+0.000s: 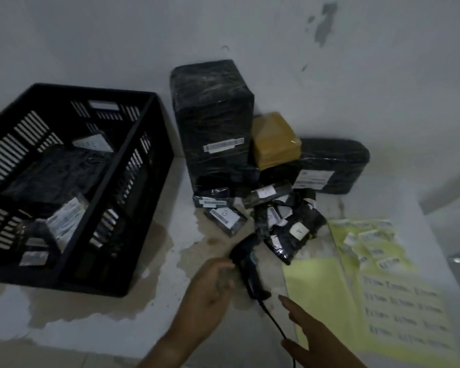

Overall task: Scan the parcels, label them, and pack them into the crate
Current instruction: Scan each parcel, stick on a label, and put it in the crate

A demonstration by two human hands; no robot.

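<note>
Barcode scanner (247,266) lies on table (104,322) between both hands. Left hand (210,282) loosely open, fingertips at scanner head; contact blurred. Right hand (311,330) open, holding nothing. Parcels (287,235) heaped just behind the scanner; others inside black crate (96,92).

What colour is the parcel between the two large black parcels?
The parcel is yellowish brown; the head view shows it.
</note>
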